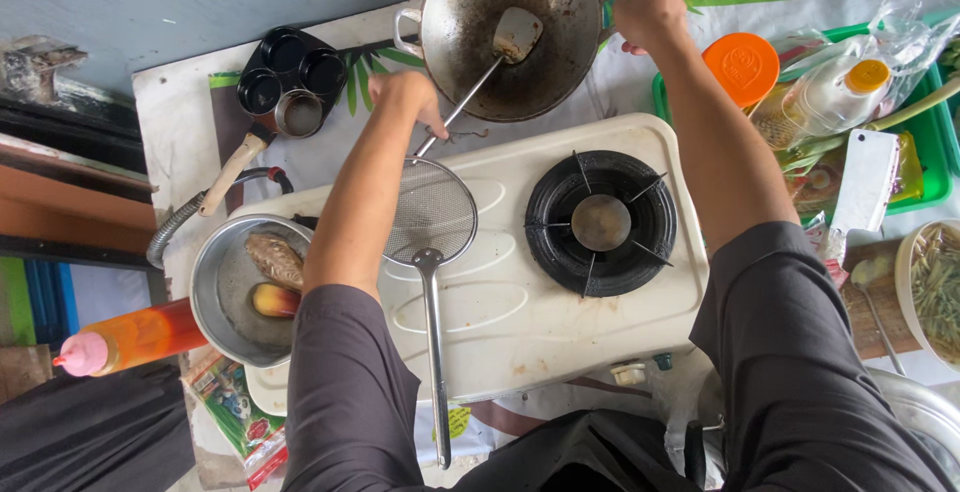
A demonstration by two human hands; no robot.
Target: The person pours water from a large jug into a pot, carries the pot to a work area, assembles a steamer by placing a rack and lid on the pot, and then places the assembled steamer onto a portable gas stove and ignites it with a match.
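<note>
A dark, greasy wok (470, 62) sits beyond the white two-burner gas stove (500, 322). My left hand (408, 100) grips the thin handle of a metal spatula (512, 36) whose blade rests inside the wok. My right hand (650, 12) is closed on the wok's right side handle. A wire mesh skimmer (432, 220) lies on the stove under my left forearm, its long handle pointing toward me. The black burner (601, 222) on the right is bare.
A metal bowl (225, 302) with fried food stands on the left burner. Left: a black mould pan (290, 77), a grey gas hose (180, 222), an orange sauce bottle (130, 340). Right: a green tray (935, 142) with an orange-lidded jar (742, 67) and bottles, a cleaver (866, 182), a bowl of greens (935, 287).
</note>
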